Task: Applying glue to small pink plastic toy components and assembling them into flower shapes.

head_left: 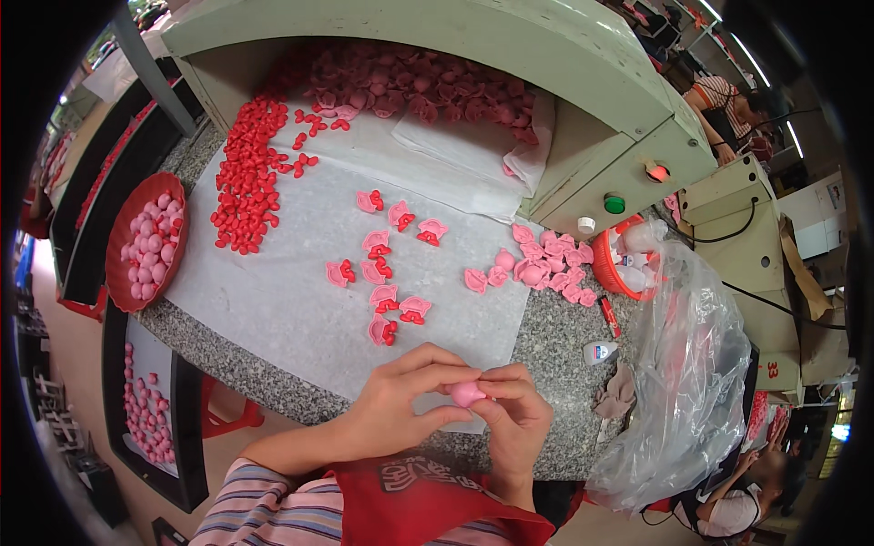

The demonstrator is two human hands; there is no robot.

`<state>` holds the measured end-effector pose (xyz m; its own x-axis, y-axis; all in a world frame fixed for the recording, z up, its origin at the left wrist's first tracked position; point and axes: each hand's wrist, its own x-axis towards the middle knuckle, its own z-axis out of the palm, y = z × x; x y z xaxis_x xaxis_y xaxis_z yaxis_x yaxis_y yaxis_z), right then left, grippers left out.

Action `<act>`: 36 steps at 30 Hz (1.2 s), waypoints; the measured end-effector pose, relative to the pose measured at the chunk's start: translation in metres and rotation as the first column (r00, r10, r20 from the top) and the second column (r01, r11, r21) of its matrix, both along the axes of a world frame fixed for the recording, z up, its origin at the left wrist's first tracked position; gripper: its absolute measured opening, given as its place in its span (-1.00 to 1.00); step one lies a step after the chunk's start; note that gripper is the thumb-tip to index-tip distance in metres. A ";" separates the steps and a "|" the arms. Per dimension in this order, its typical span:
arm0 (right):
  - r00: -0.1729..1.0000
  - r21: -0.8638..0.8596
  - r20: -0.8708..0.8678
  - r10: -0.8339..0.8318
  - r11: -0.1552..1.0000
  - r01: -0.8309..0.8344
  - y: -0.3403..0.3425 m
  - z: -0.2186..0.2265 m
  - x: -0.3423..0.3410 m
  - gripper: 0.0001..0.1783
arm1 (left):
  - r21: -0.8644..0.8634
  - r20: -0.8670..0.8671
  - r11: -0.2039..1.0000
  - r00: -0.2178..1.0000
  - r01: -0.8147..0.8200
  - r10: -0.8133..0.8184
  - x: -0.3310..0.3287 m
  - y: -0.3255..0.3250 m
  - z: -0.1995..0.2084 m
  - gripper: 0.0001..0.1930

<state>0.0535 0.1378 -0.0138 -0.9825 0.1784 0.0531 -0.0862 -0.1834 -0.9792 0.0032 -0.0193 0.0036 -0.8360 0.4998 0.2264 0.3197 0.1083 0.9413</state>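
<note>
Close to my body, at the near edge of the work surface, my left hand (387,411) and my right hand (517,423) meet. Between their fingertips they pinch a small rounded pink piece (467,394), which the fingers partly cover. Beyond them, on white paper (273,305), lie several pink shell-like pieces (381,294), each with a red bow-shaped piece against it. To their right is a loose group of plain pink pieces (549,264). A heap of small red bow-shaped pieces (250,173) spreads over the paper's far left.
A pale green machine housing (583,55) arches over more pink pieces (423,86). A red bowl (116,238) of pink-and-white pieces stands left. At right are an orange basket (604,264), a small white bottle (599,352) and a clear plastic bag (683,364). Other people work farther right.
</note>
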 end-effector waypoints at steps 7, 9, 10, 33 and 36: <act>0.998 0.235 -0.044 -0.053 0.970 0.062 -0.008 0.012 -0.001 -0.73 | 0.481 0.538 0.873 0.815 -0.085 -0.216 0.002 0.000 -0.011 -0.70; 0.995 0.270 -0.057 -0.086 0.958 0.098 -0.011 0.014 0.001 -0.72 | 0.493 0.507 0.867 0.834 -0.070 -0.220 0.002 0.001 -0.012 -0.71; 0.994 0.301 -0.070 -0.079 0.949 0.097 -0.012 0.016 0.002 -0.72 | 0.470 0.490 0.880 0.849 -0.070 -0.195 0.003 0.002 -0.011 -0.71; 0.986 0.364 -0.127 -0.112 0.919 0.152 -0.019 0.002 0.004 -0.75 | 0.275 0.242 0.956 0.970 -0.103 0.035 0.007 0.000 -0.019 -0.74; 0.994 0.346 -0.075 -0.080 0.933 0.101 -0.020 0.001 0.003 -0.73 | 0.262 0.316 0.960 0.949 -0.100 0.013 0.003 0.000 -0.018 -0.74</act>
<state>0.0565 0.1179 -0.0124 -0.9563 0.2261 0.1856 -0.1461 0.1803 -0.9727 0.0067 -0.0193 -0.0145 -0.9111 0.4056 0.0729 0.0096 -0.1560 0.9877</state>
